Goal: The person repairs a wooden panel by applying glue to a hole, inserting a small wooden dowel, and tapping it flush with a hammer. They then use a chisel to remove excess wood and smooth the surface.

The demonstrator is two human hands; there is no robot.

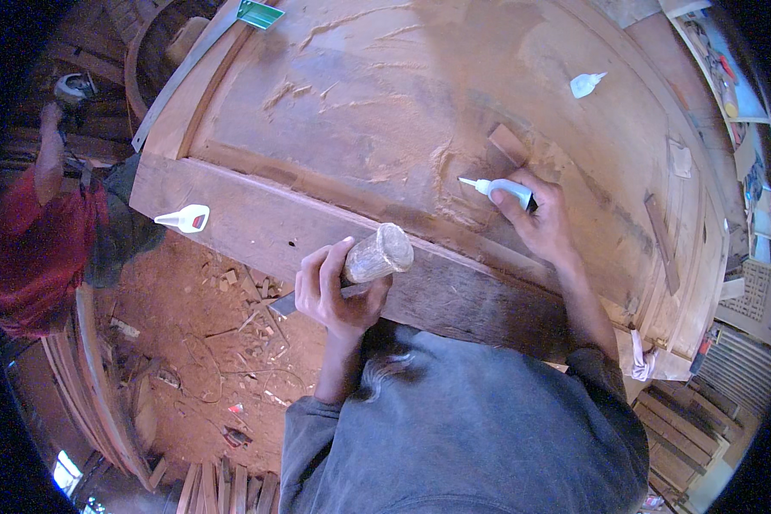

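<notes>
A wooden panel [351, 128] with a raised frame occupies most of the work area; sawdust lies in ridges across its recessed face. Reddish ground [223, 360], strewn with wood scraps, extends below its left part. At the far left, a co-worker in a red top [38, 244] grips a power tool [75, 87]. A long metal strip [188, 73] lies along the panel's upper left edge.

The left hand [327, 291] is positioned over the near frame member, its fingers closed around a chisel. The chisel [379, 255] has a pale, thick handle, whose broad end faces up and to the right; its flat blade projects to the lower left. The right hand [535, 212] is above the recessed face, thumb and fingers wrapped around a small squeeze bottle [507, 190]. The bottle is tilted, nozzle to the left, near a sawdust ridge; nozzle contact with the surface cannot be determined.

A narrow wooden strip [662, 246] lies on the panel's right side. One white bottle [194, 218] rests on the left frame member, a second bottle [585, 85] at the upper right. A small wooden block [508, 144] sits just beyond the right hand.
</notes>
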